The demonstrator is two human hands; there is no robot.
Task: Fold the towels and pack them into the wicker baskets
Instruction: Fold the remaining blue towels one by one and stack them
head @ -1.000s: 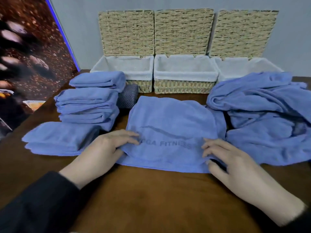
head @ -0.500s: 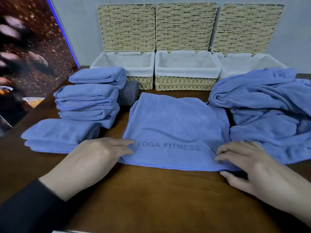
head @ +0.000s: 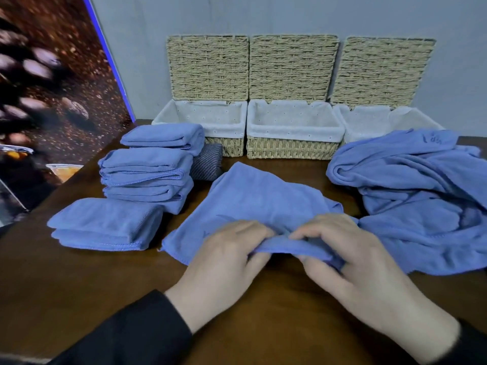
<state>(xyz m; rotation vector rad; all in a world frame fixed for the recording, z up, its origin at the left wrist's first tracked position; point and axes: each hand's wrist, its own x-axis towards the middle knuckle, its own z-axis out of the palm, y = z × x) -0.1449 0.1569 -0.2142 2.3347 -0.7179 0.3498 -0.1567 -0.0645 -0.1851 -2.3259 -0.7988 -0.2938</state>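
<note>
- Pinching the near hem of the blue microfibre towel: left hand and right hand, fingertips nearly touching.
- Towel's length runs away from the fingers, far corner toward the lined wicker baskets.

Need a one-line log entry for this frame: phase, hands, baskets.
phase: folding | left hand + right hand: pinching near edge of blue towel | wicker baskets: lids open, no towels visible inside

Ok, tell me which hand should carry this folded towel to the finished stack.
Left, probably. Both hands pinch the towel at its near edge, but the folded stack sits on the left, while the right hand borders the unfolded pile.
</note>
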